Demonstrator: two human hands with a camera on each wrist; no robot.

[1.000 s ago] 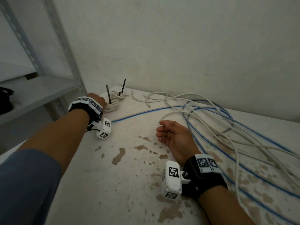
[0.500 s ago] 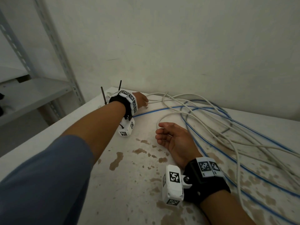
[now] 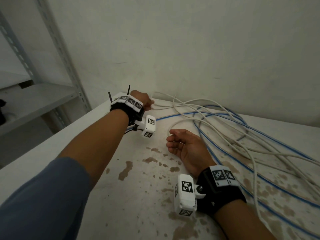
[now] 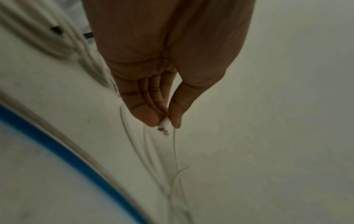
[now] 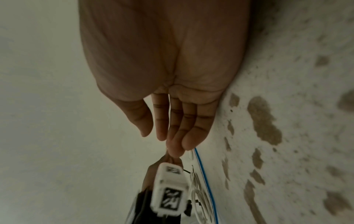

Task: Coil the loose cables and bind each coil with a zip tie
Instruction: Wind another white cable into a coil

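Pinching the bare end of a white cable (image 4: 164,123) between thumb and fingertips, the left hand (image 3: 142,100) reaches to the far left corner of the table (image 3: 52,149), close to the wall. Frayed dark strands show at the cable tip in the left wrist view. Right hand (image 3: 186,148) lies palm up near the table's middle, fingers loosely relaxed, holding nothing; its back rests on the stained surface. Loose white cables (image 3: 223,129) and blue cables (image 3: 233,158) sprawl tangled over the right half of the table, running off toward the right edge. Just behind the left wrist, at the far left corner, two black zip tie tails (image 3: 128,89) stick upright; the coil they bind is mostly hidden by the wrist. Metal shelving (image 3: 57,49) stands off the left edge.
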